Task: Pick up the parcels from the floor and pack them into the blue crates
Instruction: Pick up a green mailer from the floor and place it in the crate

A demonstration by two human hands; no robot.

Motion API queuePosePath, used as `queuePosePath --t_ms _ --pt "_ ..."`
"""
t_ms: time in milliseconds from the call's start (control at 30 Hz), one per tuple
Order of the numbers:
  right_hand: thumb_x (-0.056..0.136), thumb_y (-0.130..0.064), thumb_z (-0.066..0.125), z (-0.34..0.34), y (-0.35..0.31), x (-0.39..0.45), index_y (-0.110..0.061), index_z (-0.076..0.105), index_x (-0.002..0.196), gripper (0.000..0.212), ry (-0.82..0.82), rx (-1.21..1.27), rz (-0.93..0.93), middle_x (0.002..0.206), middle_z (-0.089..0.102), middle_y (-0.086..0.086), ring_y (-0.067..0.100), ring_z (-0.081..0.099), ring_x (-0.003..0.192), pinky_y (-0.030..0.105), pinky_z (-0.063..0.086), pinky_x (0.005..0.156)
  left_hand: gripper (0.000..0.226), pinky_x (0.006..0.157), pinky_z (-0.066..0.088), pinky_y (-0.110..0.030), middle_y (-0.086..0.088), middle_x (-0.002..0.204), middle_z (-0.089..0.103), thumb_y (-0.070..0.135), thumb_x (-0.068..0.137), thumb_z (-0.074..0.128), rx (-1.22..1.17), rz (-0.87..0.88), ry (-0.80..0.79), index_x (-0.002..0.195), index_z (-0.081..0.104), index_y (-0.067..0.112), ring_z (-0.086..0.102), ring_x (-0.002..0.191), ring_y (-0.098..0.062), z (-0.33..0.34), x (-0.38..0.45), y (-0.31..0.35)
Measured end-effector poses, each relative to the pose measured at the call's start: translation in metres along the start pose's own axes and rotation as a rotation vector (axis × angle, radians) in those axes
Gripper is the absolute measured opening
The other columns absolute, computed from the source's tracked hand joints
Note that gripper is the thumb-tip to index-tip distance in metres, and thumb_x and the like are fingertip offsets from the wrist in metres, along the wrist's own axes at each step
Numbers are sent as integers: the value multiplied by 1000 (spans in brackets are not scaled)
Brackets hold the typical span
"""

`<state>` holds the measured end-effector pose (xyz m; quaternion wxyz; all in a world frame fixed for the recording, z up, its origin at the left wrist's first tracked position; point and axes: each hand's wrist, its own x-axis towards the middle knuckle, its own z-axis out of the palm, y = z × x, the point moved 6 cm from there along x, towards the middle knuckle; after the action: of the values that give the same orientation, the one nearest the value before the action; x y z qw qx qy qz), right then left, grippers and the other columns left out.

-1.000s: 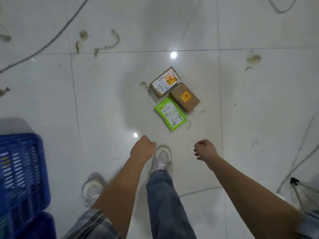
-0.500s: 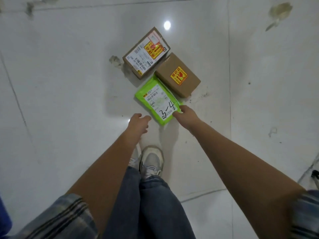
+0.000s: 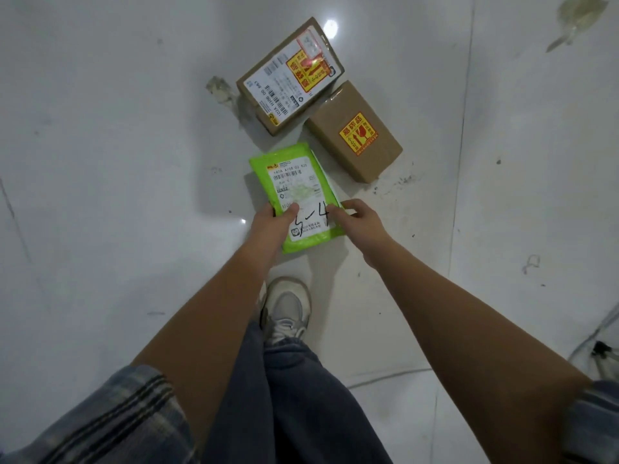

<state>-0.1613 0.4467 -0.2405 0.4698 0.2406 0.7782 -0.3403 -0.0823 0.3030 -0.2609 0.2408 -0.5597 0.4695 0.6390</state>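
Glossy white tile floor (image 3: 100,162), scuffed, lamp glare. Left hand (image 3: 273,221) grips green mailer (image 3: 298,192) at near-left edge, thumb on label: main hold for lift. Right hand (image 3: 360,219) pinches near-right edge, steadying floppy pouch. Mailer looks just raised, shadow beneath. Beyond, labelled carton (image 3: 289,75) and plain carton (image 3: 355,132) lying on tile, corners close, untouched; probably next picks. Shoe (image 3: 288,306) planted near for reach. Blue crates out of view.

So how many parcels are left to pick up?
None look packed here; no crate is in view. Both hands, left and right, grip the green parcel. Two brown boxes, the labelled one and the plain one, wait on the floor.
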Motion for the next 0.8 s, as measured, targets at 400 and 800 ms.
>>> queuePosePath --t_ms 400,800 --pt "85 -11 67 -7 -131 -200 -12 62 114 29 -259 17 -88 89 67 2 14 64 72 18 50 54 29 83 50 -30 -5 108 65 17 89 63 0 130 12 117 62 10 62 94 -20 -93 -220 85" --pt "88 -4 61 94 -153 -280 -9 64 114 27 -330 -15 -187 100 67 8 17 65 79 27 54 69 18 70 55 -30 -1 92 67 12 89 62 -441 144 146 106 62 17 65 80 -18 -201 -281 63"
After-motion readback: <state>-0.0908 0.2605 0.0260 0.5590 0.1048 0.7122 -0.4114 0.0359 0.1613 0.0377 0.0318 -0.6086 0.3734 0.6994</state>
